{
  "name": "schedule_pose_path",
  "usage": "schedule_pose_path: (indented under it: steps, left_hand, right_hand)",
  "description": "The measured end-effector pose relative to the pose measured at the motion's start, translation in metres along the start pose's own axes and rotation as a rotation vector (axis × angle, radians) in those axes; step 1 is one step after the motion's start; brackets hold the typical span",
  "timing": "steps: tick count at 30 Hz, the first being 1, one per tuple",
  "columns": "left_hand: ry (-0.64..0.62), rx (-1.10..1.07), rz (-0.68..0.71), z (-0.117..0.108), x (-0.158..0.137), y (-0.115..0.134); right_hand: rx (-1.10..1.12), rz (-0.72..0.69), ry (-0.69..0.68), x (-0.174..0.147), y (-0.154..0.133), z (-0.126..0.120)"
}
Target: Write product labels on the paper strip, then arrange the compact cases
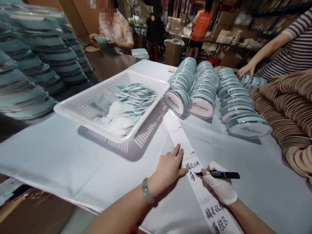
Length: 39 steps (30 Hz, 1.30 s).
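Observation:
A long white paper strip [175,129] runs across the table, with handwritten black characters on its nearer sections. My left hand [170,165], with a green bangle on the wrist, lies on the strip's left edge, fingers stretched out. In my right hand [218,184], which wears a white glove with bare fingertips, is a black marker pen [224,175]. Its tip meets the paper at the second line of writing on the middle section. A complete two-line inscription shows on the section nearest me.
A white plastic basket [73,112] holds many flat packets. Rows of clear-wrapped oval packs [201,109] stand beyond the strip. Tan pads [275,122] line the right edge; tall pale-blue stacks [36,42] rise at left. A co-worker's hand [248,69] touches packs; other people work behind.

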<state>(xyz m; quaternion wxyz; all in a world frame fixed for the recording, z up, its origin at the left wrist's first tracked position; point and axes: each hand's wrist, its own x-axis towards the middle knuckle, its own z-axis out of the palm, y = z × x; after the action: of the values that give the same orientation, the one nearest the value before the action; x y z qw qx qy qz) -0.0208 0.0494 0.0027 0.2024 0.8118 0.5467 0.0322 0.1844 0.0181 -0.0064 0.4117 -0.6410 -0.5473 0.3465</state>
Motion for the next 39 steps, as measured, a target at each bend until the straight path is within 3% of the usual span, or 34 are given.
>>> schedule_pose_path:
  steps: [11,25,32,37,39]
  left_hand:
    - [-0.021,0.003,-0.015,-0.003,0.0,0.001]
    - [-0.006,0.005,-0.008,-0.002,0.0,0.0]
    - [-0.014,0.01,-0.007,-0.003,-0.001,0.001]
    - [-0.006,0.005,-0.008,-0.002,0.0,0.001]
    - [-0.003,0.004,-0.006,-0.002,0.0,0.0]
  right_hand:
    - [0.121,0.085,0.035,-0.001,0.007,0.001]
    - [0.048,0.062,0.011,0.0,0.012,-0.002]
    - [0.114,0.105,0.216,0.005,-0.002,-0.001]
    - [0.134,0.184,0.127,0.007,-0.005,-0.003]
    - [0.132,0.171,0.155,0.008,-0.005,-0.003]
